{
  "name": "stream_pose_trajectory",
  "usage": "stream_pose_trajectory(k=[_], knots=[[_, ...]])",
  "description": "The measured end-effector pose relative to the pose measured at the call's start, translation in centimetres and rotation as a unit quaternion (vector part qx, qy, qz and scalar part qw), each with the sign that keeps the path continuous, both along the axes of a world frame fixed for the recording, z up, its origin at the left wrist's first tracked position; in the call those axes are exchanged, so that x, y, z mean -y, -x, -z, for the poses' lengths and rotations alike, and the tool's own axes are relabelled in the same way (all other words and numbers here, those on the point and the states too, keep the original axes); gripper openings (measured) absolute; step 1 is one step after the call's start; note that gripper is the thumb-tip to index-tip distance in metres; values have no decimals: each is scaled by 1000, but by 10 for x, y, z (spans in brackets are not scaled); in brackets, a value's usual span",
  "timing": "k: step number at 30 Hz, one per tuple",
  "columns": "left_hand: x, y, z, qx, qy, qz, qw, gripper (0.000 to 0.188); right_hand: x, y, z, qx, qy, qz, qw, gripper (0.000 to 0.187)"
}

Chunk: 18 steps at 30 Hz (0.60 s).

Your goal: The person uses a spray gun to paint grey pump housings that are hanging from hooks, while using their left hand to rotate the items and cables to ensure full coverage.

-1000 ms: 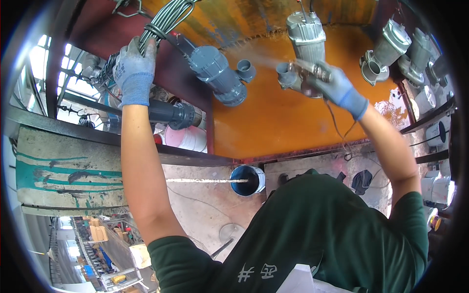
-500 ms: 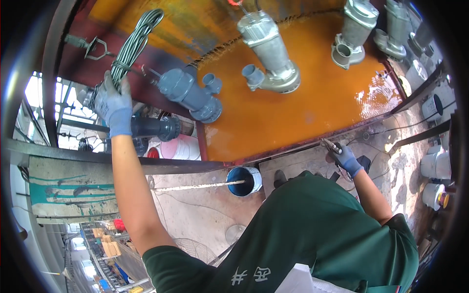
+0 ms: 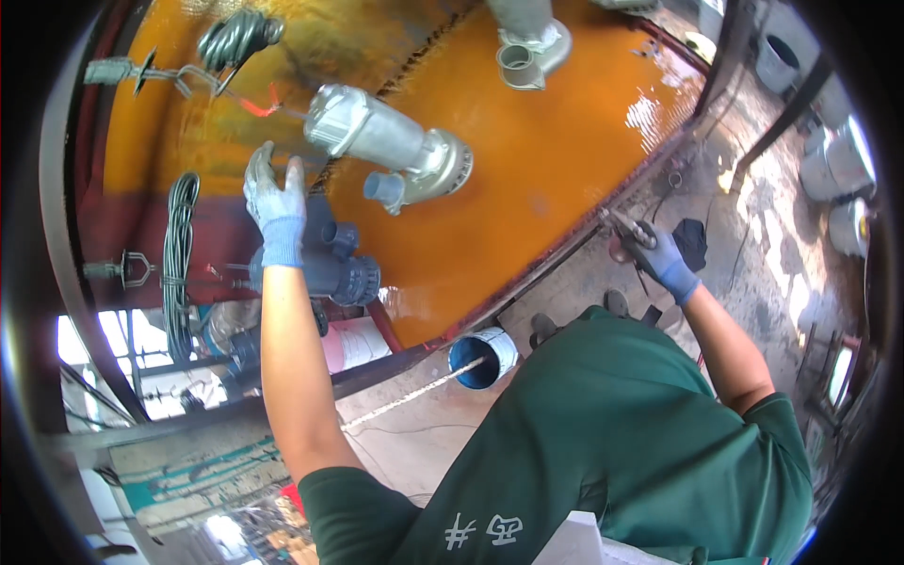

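My left hand (image 3: pixel 276 188), in a blue and grey work glove, is raised at left with fingers apart and nothing in it. Just beyond it, a silver submersible pump (image 3: pixel 377 132) hangs tilted from an orange hook (image 3: pixel 262 104). A dark coiled cable (image 3: pixel 237 40) hangs above that pump. Partly behind my left wrist is a blue-grey painted pump (image 3: pixel 320 273). Its coiled cable (image 3: pixel 177 254) hangs left of my hand. Low at right, my gloved right hand (image 3: pixel 659 259) is closed around what looks like a metal spray gun (image 3: pixel 629 228).
Orange liquid fills a wide trough (image 3: pixel 527 169) with a dark red rim (image 3: pixel 565 247). Another silver pump (image 3: pixel 532 47) hangs at the back. A blue-lined bucket (image 3: pixel 482 358) holding a stick stands before me. White buckets (image 3: pixel 838 165) stand at right.
My left hand has let go of the coiled cable and moved right toward the silver pump. The view has shifted, and the hanging pumps appear farther left. My right hand keeps its grip.
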State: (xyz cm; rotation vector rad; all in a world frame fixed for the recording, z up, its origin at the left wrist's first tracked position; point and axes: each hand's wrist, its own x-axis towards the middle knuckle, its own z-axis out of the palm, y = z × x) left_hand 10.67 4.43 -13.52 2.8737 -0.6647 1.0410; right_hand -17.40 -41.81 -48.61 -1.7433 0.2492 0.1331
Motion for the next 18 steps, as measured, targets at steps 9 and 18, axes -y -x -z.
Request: stream_pose_trajectory(k=[9,18], knots=[[73,-93,38,-53,330,-124,934,68,-16,-15,-50,-2,-82,131,988,30],[71,-97,75,37,385,-116,915,34,-39,6,-3,101,-71,-78,989,34]])
